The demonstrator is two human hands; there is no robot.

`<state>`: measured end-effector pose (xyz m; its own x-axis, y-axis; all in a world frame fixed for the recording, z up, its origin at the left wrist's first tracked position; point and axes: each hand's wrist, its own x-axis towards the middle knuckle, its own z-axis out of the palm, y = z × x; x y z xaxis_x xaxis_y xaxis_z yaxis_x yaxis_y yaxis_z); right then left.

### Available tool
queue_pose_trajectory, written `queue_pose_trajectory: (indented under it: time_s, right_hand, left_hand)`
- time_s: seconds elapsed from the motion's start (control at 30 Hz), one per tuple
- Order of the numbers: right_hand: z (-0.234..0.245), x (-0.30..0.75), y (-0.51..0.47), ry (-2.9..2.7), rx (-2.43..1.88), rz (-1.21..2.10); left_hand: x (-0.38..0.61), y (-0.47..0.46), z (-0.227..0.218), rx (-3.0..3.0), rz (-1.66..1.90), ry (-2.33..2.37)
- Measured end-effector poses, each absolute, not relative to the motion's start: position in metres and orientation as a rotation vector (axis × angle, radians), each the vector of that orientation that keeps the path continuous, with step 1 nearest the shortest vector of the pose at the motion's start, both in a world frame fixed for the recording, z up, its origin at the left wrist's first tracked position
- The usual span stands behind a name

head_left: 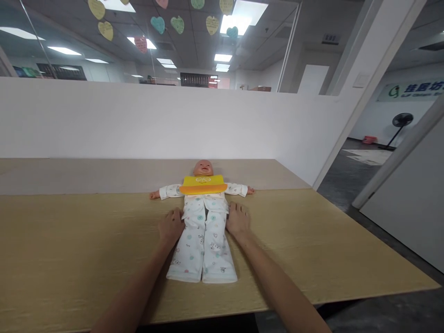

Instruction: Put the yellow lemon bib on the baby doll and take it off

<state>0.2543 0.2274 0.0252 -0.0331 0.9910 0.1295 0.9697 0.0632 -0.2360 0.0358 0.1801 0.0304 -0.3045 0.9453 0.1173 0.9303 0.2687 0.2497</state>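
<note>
A baby doll (203,168) lies on its back on the wooden table (69,240), arms spread, head pointing away from me. It wears a yellow and orange bib (203,184) and white patterned pyjama trousers (204,240). My left hand (170,226) rests against the left side of the trousers near the waist, fingers curled at the fabric edge. My right hand (237,219) rests against the right side at the same height, fingers curled there too. Whether the fingers pinch the cloth is hard to see.
A white partition wall (138,120) stands behind the table. Paper hearts (158,24) hang from the ceiling. To the right the table edge drops to a dark floor, with a standing fan (398,127) far off.
</note>
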Motion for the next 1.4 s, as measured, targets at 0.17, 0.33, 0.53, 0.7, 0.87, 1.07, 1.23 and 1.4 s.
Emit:
queue_pose_trajectory:
  time_s: [0.17,0.33,0.53,0.7,0.87,1.07,1.23,1.4]
  right_hand:
    - [0.026,0.254,0.227,-2.064,-1.978,0.124]
    - [0.026,0.253,0.226,-2.092,-1.961,0.092]
    - [0.022,0.253,0.228,-2.066,-1.991,0.085]
    - [0.022,0.253,0.228,-2.072,-1.983,0.064]
    - [0.022,0.255,0.229,-2.078,-1.970,0.078]
    - [0.021,0.255,0.231,-2.070,-1.968,0.101]
    - [0.024,0.256,0.229,-2.081,-1.974,0.124]
    - [0.025,0.256,0.228,-2.088,-1.959,0.149]
  left_hand:
    - [0.043,0.181,0.024,1.910,0.387,2.530]
    - [0.046,0.184,0.026,1.903,0.379,2.510]
    - [0.045,0.185,0.026,1.928,0.367,2.474]
    - [0.045,0.184,0.026,2.035,0.366,2.452]
    - [0.047,0.183,0.031,2.117,0.293,2.476]
    - [0.039,0.179,0.034,1.866,0.410,2.467]
    - [0.031,0.174,0.038,1.697,0.390,2.530]
    - [0.030,0.171,0.039,1.674,0.378,2.515]
